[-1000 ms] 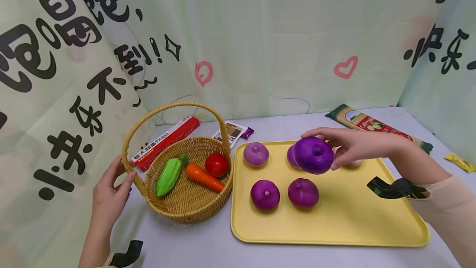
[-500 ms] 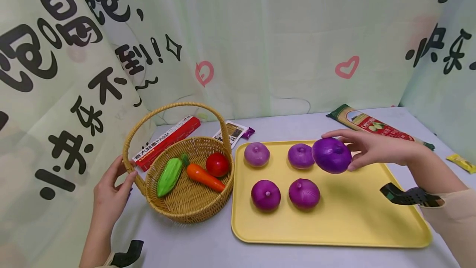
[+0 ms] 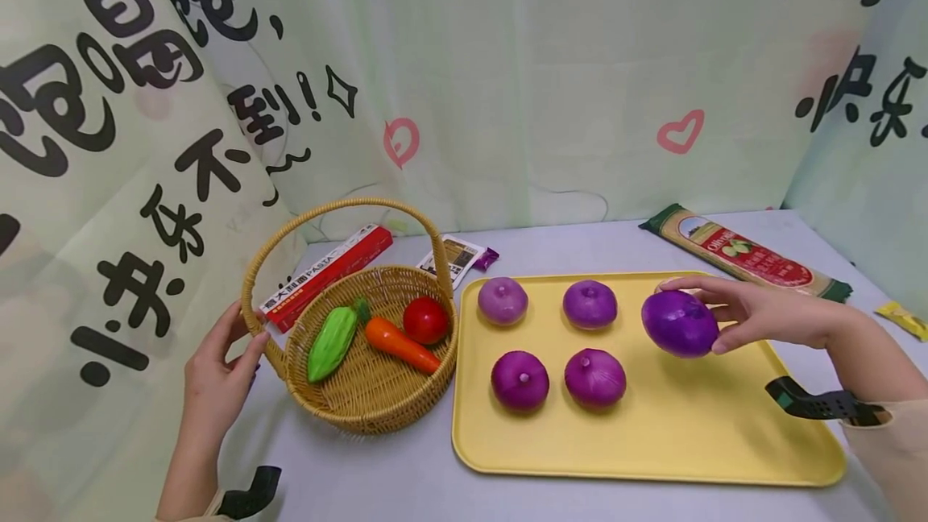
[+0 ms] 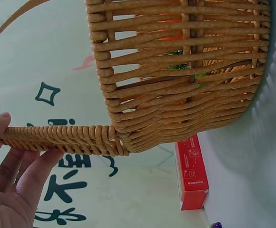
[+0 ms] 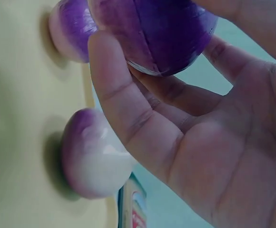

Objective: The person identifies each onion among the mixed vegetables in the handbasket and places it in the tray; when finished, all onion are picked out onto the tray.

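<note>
My right hand (image 3: 768, 312) pinches a glossy dark-purple toy onion (image 3: 680, 322) between thumb and fingers, above the right part of the yellow tray (image 3: 652, 449). In the right wrist view, a purple-and-white onion (image 5: 97, 154) lies on the tray; the hand hides it in the head view. Several paler purple onions (image 3: 594, 378) sit in rows on the tray's left half. My left hand (image 3: 221, 377) holds the handle (image 4: 62, 137) of a wicker basket (image 3: 366, 423) by its lower left end. Inside are a green ridged gourd (image 3: 333, 345), a carrot (image 3: 400, 345) and a tomato (image 3: 426, 321).
A red pasta box (image 3: 326, 276) lies behind the basket, a printed card (image 3: 458, 258) and a small purple-wrapped packet (image 3: 486, 259) to its right. Behind the tray is a long olive-labelled pack (image 3: 747, 252). A yellow packet (image 3: 902, 321) lies at the far right. Printed curtains (image 3: 551, 103) enclose the table.
My right hand has carried the dark-purple onion rightward and, lately, slightly down, uncovering the onion in the back row. The left hand stays on the basket handle.
</note>
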A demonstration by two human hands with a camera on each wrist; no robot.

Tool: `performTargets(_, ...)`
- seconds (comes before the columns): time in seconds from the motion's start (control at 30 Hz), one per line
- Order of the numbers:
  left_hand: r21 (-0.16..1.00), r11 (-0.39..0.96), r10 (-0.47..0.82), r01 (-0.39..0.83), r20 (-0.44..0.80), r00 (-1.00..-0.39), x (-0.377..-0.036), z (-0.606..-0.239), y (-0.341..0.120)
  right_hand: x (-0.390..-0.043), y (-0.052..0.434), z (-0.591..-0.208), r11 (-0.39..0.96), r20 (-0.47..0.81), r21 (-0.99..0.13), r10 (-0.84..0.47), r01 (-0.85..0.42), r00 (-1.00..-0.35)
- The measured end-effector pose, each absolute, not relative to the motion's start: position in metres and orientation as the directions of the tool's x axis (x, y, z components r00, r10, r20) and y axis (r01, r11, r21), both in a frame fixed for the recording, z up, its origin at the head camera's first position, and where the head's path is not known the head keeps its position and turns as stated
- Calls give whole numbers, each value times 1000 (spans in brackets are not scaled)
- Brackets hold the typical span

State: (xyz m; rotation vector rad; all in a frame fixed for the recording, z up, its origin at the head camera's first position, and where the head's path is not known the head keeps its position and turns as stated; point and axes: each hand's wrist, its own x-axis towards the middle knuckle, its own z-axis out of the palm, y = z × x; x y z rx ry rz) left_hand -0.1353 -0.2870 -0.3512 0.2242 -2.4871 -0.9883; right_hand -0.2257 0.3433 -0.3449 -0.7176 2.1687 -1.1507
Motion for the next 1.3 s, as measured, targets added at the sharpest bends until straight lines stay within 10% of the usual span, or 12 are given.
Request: performTargets(1.3, 707, 707, -316, 15, 334, -888, -136, -353, -288, -205, 368, -408, 629, -407, -775, -571, -61, -713)
